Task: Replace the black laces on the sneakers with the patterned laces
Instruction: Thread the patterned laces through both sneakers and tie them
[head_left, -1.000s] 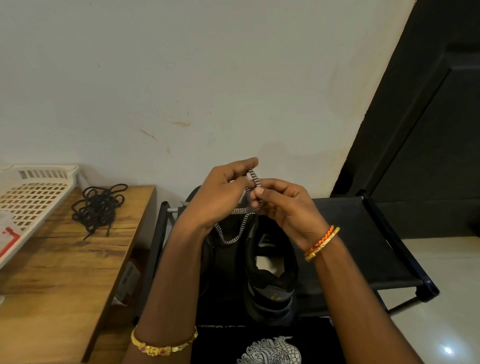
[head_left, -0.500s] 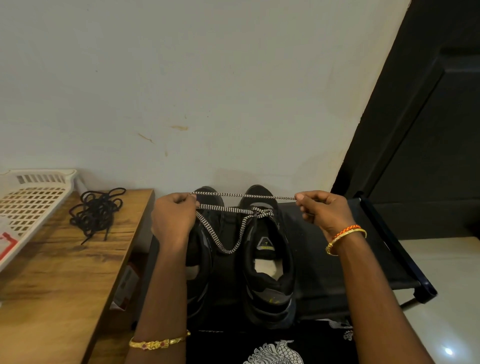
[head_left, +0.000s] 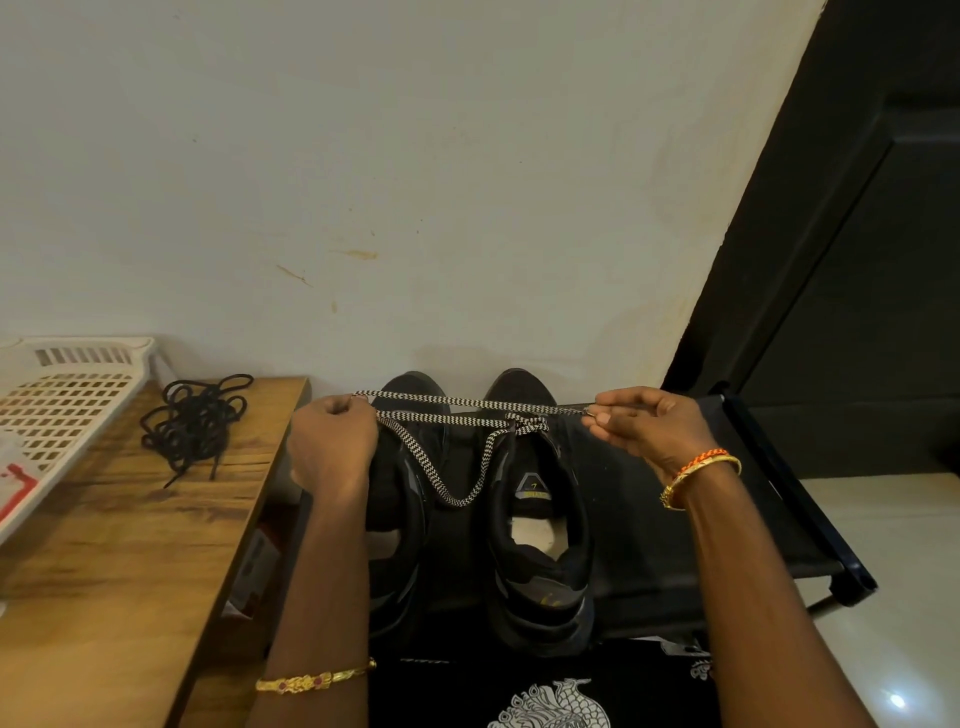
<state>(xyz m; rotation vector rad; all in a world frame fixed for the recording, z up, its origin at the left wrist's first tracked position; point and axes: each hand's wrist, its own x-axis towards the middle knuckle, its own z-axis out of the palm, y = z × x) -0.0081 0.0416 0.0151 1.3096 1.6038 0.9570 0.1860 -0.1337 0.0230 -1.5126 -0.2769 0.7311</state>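
Two black sneakers stand side by side on a black rack, the left sneaker (head_left: 402, 525) partly behind my left forearm, the right sneaker (head_left: 540, 525) in full view. A black-and-white patterned lace (head_left: 457, 496) is knotted at the top of the right sneaker. My left hand (head_left: 330, 447) grips one part of it over the left sneaker. My right hand (head_left: 649, 431) pinches the other end to the right, so the lace stretches taut between them while a loop sags below. The removed black laces (head_left: 195, 423) lie in a tangle on the wooden table.
A wooden table (head_left: 104, 571) stands at the left, with a white perforated plastic tray (head_left: 57, 415) on its far corner. The black fabric rack (head_left: 727, 519) extends right toward a dark door (head_left: 857, 260). A white wall lies close behind the sneakers.
My hands were together above the right sneaker working the patterned lace; they have pulled apart sideways, drawing the knot tight and the lace taut.
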